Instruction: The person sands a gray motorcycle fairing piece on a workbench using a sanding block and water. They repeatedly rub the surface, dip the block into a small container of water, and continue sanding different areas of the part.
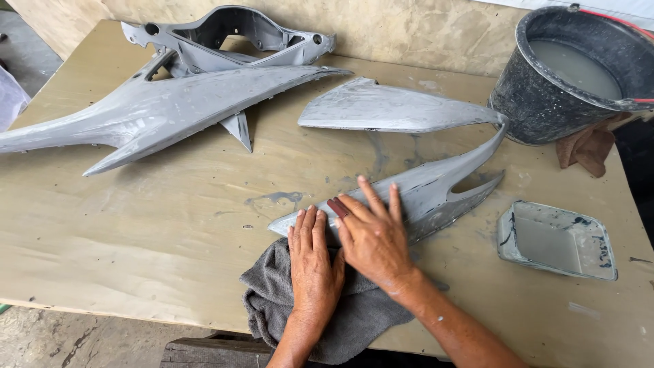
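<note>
Pressing flat on grey primed fairing panel (422, 187) at counter (136, 225) front edge: right hand (373, 238) fingers spread, pinning small reddish sanding pad (337, 207); left hand (313, 262) flat, empty, over grey rag (272, 300). Water tray (557, 240) nearby.

We see a worn plywood tabletop (136, 225), tan and streaked with grey smears and damp patches, filling most of the view. Behind it we see a rough, pale plaster wall (409, 27) running along the far edge. At the lower left we glimpse a grey concrete floor (61, 337). Soft, even daylight falls over everything, casting faint shadows.
</note>
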